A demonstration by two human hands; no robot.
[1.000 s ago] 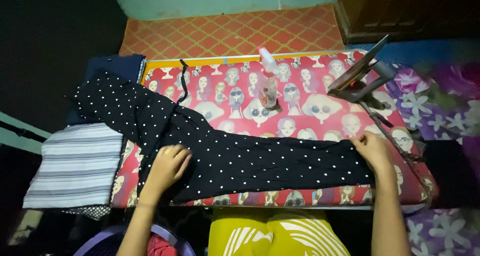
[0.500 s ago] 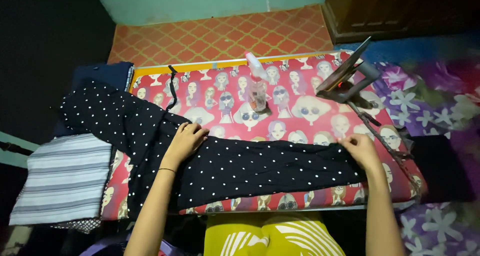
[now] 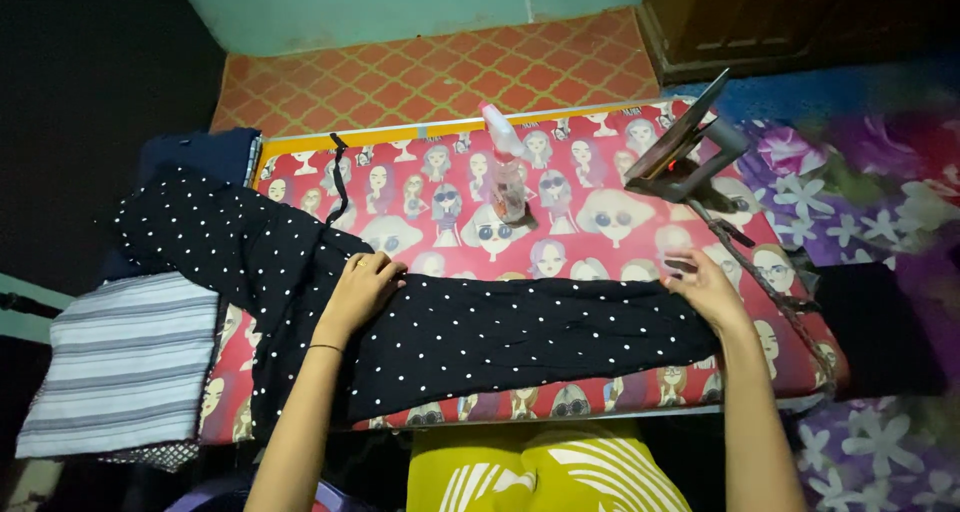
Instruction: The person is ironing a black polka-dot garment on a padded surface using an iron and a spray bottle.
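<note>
Black polka-dot garment (image 3: 480, 337) is lying across the worktop (image 3: 600, 202). Left hand (image 3: 362, 287) is pressing flat, grip open; right hand (image 3: 708, 284) is pinching its hem. Iron (image 3: 685, 162), at 1 o'clock, risks snagging.

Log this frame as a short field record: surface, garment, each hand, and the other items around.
surface: padded board with a red cartoon-face cover
garment: black polka-dot trousers laid flat across it
left hand: pressed flat on the trousers near the crotch
right hand: at the leg's hem end
spray bottle: upright behind
iron: stood on its heel, right rear
striped cloth: folded, left
</note>
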